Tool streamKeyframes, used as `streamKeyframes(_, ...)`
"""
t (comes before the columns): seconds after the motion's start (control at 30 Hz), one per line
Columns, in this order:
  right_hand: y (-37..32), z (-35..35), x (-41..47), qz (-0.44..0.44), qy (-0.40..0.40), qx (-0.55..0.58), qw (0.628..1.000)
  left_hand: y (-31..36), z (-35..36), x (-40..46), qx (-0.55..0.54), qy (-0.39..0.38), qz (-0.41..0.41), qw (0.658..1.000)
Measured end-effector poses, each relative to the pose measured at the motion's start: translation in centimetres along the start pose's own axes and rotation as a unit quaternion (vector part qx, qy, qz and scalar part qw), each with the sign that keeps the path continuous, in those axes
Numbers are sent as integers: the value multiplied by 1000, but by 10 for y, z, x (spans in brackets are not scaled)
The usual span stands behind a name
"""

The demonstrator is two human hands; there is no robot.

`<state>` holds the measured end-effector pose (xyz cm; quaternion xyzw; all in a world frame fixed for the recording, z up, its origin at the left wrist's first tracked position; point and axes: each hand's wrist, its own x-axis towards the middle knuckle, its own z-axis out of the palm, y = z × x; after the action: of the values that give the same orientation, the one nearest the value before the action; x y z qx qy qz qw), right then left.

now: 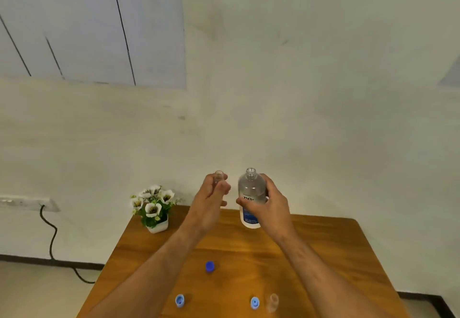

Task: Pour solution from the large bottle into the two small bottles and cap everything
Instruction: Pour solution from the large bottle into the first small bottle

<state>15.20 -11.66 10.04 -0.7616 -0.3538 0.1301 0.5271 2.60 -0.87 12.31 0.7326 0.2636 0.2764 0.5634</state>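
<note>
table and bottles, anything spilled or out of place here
Nothing stands out. No spill shows on the table. Three blue caps lie loose, as expected with bottles open. The left hand holds one small bottle, the right hand the large bottle, both upright. The second small bottle stands upright on the table.

we hold a small bottle (218,177) in our left grip (211,199) and the big bottle (251,197) upright in our right grip (270,204), both uncapped above the worktop (323,255); three blue caps (209,266) and another small bottle (273,302) lie below.
</note>
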Motion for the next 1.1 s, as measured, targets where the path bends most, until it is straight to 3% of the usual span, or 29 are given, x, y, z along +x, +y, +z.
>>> streamKeyframes(0.17,-47,-38,-7,-74,-23,-11,997,45,-1,-9,-5,14,26,1000)
streamKeyframes(0.4,-82,-67,-25,-126,-67,-70,987,67,1,-31,76,10,54,996)
streamKeyframes(0.8,-89,-76,-38,-136,-127,-154,970,56,-4,-52,100,-37,104,989)
streamKeyframes(1.1,-89,-81,-41,-133,-155,-213,956,41,-1,-57,89,-61,96,990)
